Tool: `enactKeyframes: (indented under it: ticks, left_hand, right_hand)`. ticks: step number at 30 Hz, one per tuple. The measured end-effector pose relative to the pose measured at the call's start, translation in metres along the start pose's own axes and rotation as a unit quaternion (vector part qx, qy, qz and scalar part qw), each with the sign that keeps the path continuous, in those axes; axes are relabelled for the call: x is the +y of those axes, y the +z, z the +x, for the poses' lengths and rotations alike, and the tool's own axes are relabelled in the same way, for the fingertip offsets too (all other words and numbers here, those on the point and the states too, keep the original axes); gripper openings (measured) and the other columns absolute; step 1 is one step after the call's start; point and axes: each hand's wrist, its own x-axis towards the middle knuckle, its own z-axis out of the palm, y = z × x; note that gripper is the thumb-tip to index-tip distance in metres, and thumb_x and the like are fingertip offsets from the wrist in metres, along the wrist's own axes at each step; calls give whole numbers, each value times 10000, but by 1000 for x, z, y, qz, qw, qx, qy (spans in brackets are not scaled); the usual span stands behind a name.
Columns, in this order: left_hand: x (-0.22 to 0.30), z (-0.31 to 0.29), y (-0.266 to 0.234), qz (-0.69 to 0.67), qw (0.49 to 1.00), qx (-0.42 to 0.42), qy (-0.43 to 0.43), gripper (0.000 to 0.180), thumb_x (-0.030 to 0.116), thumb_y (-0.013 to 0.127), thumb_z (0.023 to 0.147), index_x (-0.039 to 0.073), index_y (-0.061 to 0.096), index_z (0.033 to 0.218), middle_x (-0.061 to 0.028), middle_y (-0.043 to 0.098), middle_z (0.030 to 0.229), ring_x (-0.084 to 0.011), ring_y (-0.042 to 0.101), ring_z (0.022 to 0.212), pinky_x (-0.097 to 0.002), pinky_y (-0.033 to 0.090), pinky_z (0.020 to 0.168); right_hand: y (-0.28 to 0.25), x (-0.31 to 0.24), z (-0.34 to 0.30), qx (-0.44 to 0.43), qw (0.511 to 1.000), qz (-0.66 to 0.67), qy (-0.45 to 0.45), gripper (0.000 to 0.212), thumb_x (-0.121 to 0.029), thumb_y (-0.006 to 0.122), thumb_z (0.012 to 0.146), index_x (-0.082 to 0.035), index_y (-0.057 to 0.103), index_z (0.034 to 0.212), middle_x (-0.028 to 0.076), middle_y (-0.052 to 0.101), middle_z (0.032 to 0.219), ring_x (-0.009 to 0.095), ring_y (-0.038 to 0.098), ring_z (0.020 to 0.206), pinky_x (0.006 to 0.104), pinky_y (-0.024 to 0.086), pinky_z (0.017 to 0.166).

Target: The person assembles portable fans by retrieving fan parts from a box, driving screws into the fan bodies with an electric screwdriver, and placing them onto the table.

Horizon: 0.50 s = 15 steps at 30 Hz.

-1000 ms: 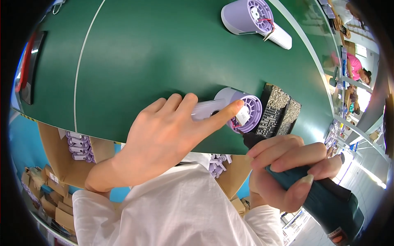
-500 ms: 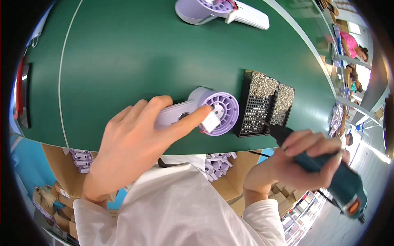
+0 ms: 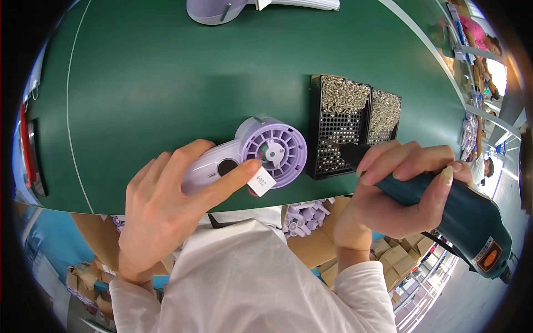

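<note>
My left hand (image 3: 166, 202) grips a lilac handheld fan housing (image 3: 217, 161) by its handle on the green table. Its round slotted head faces up, with a white label tag (image 3: 261, 181) and a bit of red wire by my thumb tip. In my right hand (image 3: 405, 186) is a dark teal electric screwdriver (image 3: 466, 216), tilted with its tip down to the left. That tip meets the black screw tray (image 3: 315, 130), over the holes of its left compartment; whether it touches a screw I cannot tell. Loose silver screws (image 3: 344, 95) are heaped at the tray's far end.
Another lilac and white fan (image 3: 216, 14) lies at the far edge of view on the green table (image 3: 166, 83). Below the near edge stands a cardboard box (image 3: 311, 247) of lilac parts (image 3: 302, 217). Other people sit at benches to the far right.
The view has shifted a little. My right hand has moved the screwdriver's tip further left over the tray's holes. My left hand still holds the fan housing.
</note>
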Motion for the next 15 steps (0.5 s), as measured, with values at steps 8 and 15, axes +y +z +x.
enactKeyframes:
  ticks: [8,15]
  left_hand:
    - [-2,0,-2,-26,1000,4,0,577,72,627,632,293,673,1163,-65,553,953,-173,511,630,-284,495,558]
    - [-1,1,-11,-31,999,-27,-12,493,93,765,608,227,703,1078,-86,601,958,-212,587,696,-314,504,572]
  right_hand:
    - [3,-1,-4,-47,998,-41,-9,155,-173,332,956,-81,406,1055,112,432,655,191,390,329,344,406,312]
    - [11,-14,-5,20,998,-33,52,169,-201,445,956,-109,330,1039,115,458,689,231,486,395,399,489,383]
